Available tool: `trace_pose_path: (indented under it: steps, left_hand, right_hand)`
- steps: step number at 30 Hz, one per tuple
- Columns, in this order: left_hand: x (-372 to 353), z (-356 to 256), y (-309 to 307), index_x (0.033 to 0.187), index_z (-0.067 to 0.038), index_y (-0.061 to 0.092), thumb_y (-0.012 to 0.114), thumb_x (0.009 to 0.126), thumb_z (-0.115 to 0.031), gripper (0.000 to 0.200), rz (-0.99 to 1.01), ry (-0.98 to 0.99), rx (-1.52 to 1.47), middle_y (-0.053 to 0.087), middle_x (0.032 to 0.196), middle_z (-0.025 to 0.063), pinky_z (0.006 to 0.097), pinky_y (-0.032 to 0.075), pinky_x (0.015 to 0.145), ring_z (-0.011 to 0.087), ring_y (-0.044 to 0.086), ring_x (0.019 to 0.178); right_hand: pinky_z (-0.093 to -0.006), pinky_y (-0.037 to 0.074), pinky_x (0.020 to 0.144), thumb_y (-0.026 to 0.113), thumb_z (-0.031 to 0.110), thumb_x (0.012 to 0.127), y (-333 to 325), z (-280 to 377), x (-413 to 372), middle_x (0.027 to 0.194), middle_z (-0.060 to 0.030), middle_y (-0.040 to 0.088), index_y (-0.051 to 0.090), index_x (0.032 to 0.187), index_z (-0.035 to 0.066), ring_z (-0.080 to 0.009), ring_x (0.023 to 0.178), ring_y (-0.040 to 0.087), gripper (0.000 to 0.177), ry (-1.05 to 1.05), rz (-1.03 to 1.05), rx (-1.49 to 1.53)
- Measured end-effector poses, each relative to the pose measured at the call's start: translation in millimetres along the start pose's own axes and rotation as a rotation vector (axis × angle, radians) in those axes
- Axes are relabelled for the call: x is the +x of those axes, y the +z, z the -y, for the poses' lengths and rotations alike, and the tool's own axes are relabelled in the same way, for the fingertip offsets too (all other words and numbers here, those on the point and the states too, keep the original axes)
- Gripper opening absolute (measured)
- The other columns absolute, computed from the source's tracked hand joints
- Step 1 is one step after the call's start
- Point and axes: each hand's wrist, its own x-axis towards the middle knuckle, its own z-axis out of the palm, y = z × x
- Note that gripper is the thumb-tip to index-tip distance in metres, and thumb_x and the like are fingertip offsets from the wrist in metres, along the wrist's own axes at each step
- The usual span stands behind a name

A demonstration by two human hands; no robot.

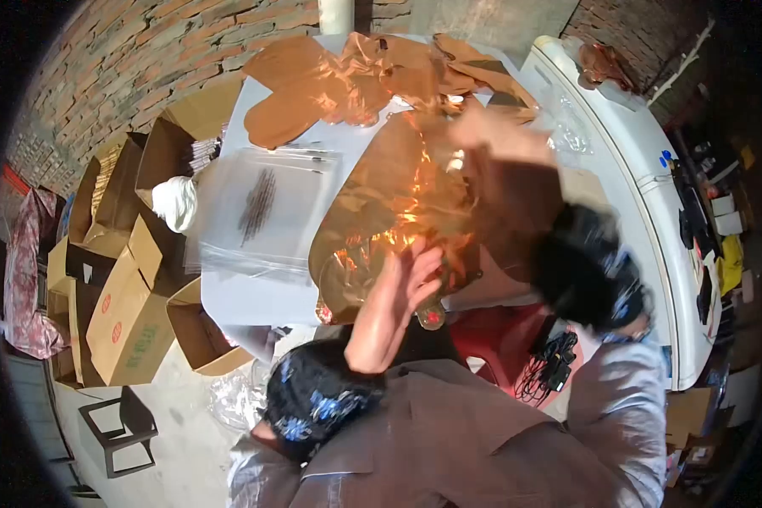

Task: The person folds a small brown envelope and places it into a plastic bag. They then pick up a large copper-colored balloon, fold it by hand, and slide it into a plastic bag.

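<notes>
A shiny copper-coloured foil sheet (372, 186), which looks like a flat foil balloon, lies on the white table (229, 300) in front of me. My left hand (402, 284) rests at its near part, fingers stretched out and touching the foil. Over the sheet's far right side is my right hand (499, 135), smeared by motion, so its fingers cannot be made out. A blurred brown area below that hand may be foil or shadow. More flat copper foil pieces (300, 93) lie along the table's far edge. Left of the sheet is a stack of clear plastic bags (262, 207).
Open cardboard boxes (131, 317) crowd the left side, with a white cloth bundle (175, 203) by them. A white appliance (652, 169) like a fridge lies along the right. A red stool (504, 343) with black cables (554, 368) stands under the table's near edge.
</notes>
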Motion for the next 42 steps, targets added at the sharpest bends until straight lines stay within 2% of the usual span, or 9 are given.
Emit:
trace_pose_path:
  steps: [4,6,7,12,17,27,32,35,42]
  left_hand:
    - [26.7,38.1,-33.0,0.143,0.002,0.044,0.046,0.101,-0.059,0.073,0.292,0.031,-0.529,0.059,0.129,0.0121,0.0353,0.038,0.112,0.0213,0.050,0.126]
    - [10.4,23.1,-16.2,0.138,0.000,0.049,0.057,0.098,-0.054,0.068,0.169,0.003,-0.602,0.059,0.125,0.0117,0.0329,0.041,0.107,0.0195,0.050,0.119]
    - [7.6,22.3,-21.5,0.139,-0.002,0.050,0.061,0.097,-0.052,0.066,0.321,-0.155,-1.035,0.058,0.125,0.0127,0.0312,0.045,0.103,0.0200,0.049,0.119]
    - [-5.7,12.3,-31.8,0.137,-0.004,0.052,0.060,0.101,-0.035,0.048,-0.156,-0.193,-0.266,0.064,0.123,0.0100,0.0329,0.054,0.095,0.0189,0.063,0.107]
    - [-3.2,-3.4,-33.2,0.141,-0.008,0.050,0.053,0.103,-0.020,0.040,-0.282,-0.209,-0.201,0.064,0.128,0.0116,0.0393,0.059,0.089,0.0241,0.066,0.112]
    - [33.7,-20.4,-29.2,0.142,-0.004,0.047,0.045,0.104,-0.017,0.040,-0.175,-0.139,-0.053,0.061,0.132,0.0108,0.0384,0.063,0.076,0.0237,0.069,0.105]
    - [33.7,-18.8,-43.8,0.124,-0.005,0.061,0.063,0.098,-0.043,0.046,-0.212,-0.202,0.070,0.071,0.108,0.0081,0.0336,0.059,0.079,0.0167,0.069,0.085]
    - [18.7,-19.3,-32.3,0.146,-0.002,0.041,0.071,0.095,-0.026,0.064,-0.416,-0.011,0.250,0.065,0.115,0.0100,0.0303,0.054,0.079,0.0169,0.064,0.091]
    - [13.7,-15.9,-63.9,0.155,-0.016,0.035,0.059,0.091,0.010,0.073,-0.243,0.082,0.702,0.056,0.102,0.0059,0.0250,0.051,0.075,0.0122,0.058,0.085]
  right_hand:
    - [-0.0355,0.055,0.074,0.066,0.017,0.084,-0.4,74.2,-78.7,0.104,-0.0104,0.067,0.062,0.098,0.007,-0.0279,0.090,0.067,0.017,0.002,0.320,0.198]
    - [-0.0384,0.055,0.076,0.070,0.018,0.082,0.8,101.2,-101.4,0.108,-0.0092,0.067,0.063,0.102,0.008,-0.0283,0.094,0.066,0.024,0.074,0.360,0.191]
    - [-0.0399,0.055,0.077,0.072,0.019,0.081,2.9,110.4,-108.9,0.109,-0.0086,0.067,0.064,0.104,0.008,-0.0285,0.096,0.066,0.027,0.113,0.379,0.184]
    - [-0.0390,0.054,0.089,0.079,0.030,0.077,5.4,126.0,-126.9,0.122,-0.0098,0.064,0.063,0.116,0.007,-0.0287,0.114,0.062,0.047,0.161,0.275,0.352]
    - [-0.0462,0.041,0.110,0.079,0.038,0.080,-16.8,112.1,-145.5,0.139,-0.0151,0.053,0.052,0.135,0.004,-0.0355,0.132,0.049,0.070,0.198,0.303,0.448]
    - [-0.0431,0.046,0.107,0.068,0.009,0.085,9.9,63.2,-169.0,0.136,-0.0063,0.058,0.060,0.128,0.012,-0.0317,0.127,0.055,0.044,0.347,0.209,0.311]
    - [-0.0424,0.045,0.107,0.070,0.006,0.082,18.2,47.4,-173.4,0.130,-0.0042,0.062,0.063,0.122,0.014,-0.0295,0.125,0.057,0.042,0.266,0.202,0.224]
    - [-0.0436,0.044,0.109,0.071,0.007,0.081,17.2,47.6,-182.3,0.129,-0.0049,0.063,0.064,0.120,0.013,-0.0300,0.128,0.055,0.041,0.267,0.245,0.211]
    - [-0.0442,0.044,0.108,0.069,0.007,0.083,8.7,46.1,-199.9,0.133,-0.0095,0.059,0.060,0.126,0.010,-0.0320,0.127,0.055,0.044,0.357,0.266,0.132]
